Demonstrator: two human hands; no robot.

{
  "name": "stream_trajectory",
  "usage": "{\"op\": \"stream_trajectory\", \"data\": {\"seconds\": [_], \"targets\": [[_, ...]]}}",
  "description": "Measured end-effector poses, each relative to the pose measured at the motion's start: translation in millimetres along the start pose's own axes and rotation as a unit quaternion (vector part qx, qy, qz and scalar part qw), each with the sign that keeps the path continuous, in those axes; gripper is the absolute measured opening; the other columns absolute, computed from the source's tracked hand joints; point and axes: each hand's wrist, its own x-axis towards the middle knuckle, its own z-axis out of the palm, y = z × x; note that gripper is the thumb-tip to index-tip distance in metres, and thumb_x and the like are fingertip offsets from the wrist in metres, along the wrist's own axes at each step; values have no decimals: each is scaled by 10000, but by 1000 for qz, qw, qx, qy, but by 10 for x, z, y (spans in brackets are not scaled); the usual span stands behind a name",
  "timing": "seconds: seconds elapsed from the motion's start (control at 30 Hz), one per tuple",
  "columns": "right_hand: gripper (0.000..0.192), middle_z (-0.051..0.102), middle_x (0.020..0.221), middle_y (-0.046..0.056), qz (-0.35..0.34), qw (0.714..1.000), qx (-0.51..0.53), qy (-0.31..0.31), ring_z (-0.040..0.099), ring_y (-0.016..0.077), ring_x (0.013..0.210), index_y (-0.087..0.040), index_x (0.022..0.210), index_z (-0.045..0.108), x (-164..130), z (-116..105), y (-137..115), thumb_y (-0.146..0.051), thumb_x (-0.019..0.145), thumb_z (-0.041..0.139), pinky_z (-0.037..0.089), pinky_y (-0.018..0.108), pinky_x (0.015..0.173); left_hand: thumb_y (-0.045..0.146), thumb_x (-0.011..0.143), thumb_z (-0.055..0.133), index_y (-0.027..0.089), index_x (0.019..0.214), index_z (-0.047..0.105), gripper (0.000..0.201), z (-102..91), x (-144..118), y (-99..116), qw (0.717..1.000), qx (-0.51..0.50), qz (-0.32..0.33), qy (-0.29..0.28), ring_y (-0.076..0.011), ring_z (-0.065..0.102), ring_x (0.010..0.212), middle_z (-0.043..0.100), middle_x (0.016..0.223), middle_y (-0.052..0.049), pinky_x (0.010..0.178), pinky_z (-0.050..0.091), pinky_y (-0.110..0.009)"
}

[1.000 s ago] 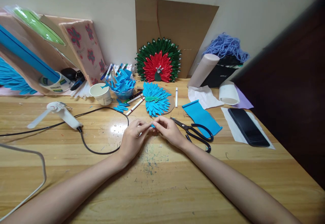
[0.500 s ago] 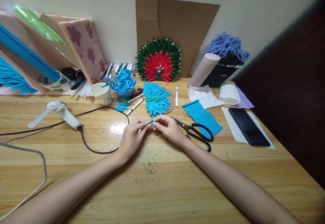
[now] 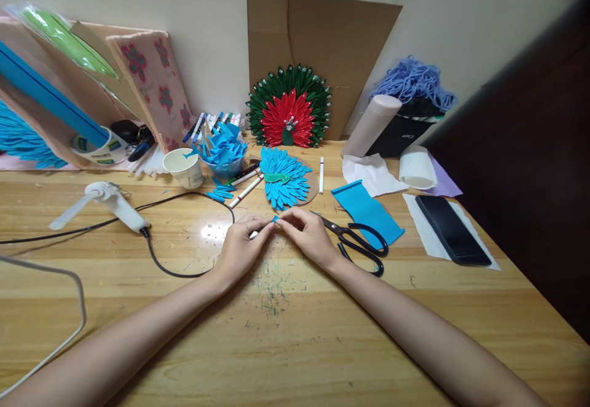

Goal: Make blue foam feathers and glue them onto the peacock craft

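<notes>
My left hand (image 3: pixel 242 244) and my right hand (image 3: pixel 308 235) meet fingertip to fingertip over the wooden table (image 3: pixel 295 333), both pinching a tiny blue paper piece (image 3: pixel 275 219). Only a small tip of it shows between the fingers. Just beyond the hands lies a blue paper feather fan (image 3: pixel 282 184) on a cardboard disc. Black scissors (image 3: pixel 357 244) lie right beside my right wrist. A small pile of folded blue pieces (image 3: pixel 220 194) sits to the left of the fan.
A glue gun (image 3: pixel 113 204) with a black cord (image 3: pixel 184 268) lies at the left. A paper cup (image 3: pixel 185 168), a bowl of blue pieces (image 3: pixel 224 149), markers (image 3: pixel 246 190), a red-green peacock fan (image 3: pixel 289 112), blue sheet (image 3: pixel 366 211) and a phone (image 3: pixel 452 230) stand behind.
Both hands have slid slightly away from me toward the blue fan, still pinching the blue piece. The fingers have shifted on it a little.
</notes>
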Motion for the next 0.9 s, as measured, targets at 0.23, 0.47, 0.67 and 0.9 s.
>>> {"op": "stream_trajectory", "data": {"seconds": [0.23, 0.47, 0.67, 0.9], "targets": [[160, 594, 690, 14, 12, 1000, 5, 18, 493, 119, 587, -183, 788, 617, -7, -3, 12, -341, 786, 588, 383, 237, 528, 295, 847, 499, 222, 948, 692, 230, 3, 2, -3, 1000, 2, 6, -3, -184, 595, 819, 685, 871, -59, 749, 454, -323], [172, 624, 775, 30, 17, 998, 49, 23, 563, 137, 664, -191, 890, 622, 2, 4, 9, -319, 776, 602, 446, 254, 589, 283, 848, 495, 206, 924, 692, 225, 7, 2, -2, 1000, 8, 9, -5, -177, 590, 798, 678, 837, -56, 724, 442, -302], [137, 625, 841, 46, -14, 999, 45, 24, 585, 156, 761, -200, 880, 671, 4, 9, 20, -267, 792, 591, 473, 278, 671, 273, 847, 493, 196, 876, 687, 211, 5, -1, 2, 1000, 21, 14, -5, -161, 576, 775, 654, 812, -42, 704, 425, -275], [84, 600, 789, 38, -31, 999, 21, 8, 565, 152, 729, -188, 774, 636, -5, 1, -9, -257, 788, 590, 462, 273, 647, 267, 842, 492, 173, 825, 665, 198, -6, -24, 26, 997, 68, 19, -7, -146, 547, 721, 619, 781, -41, 657, 410, -260]]}}
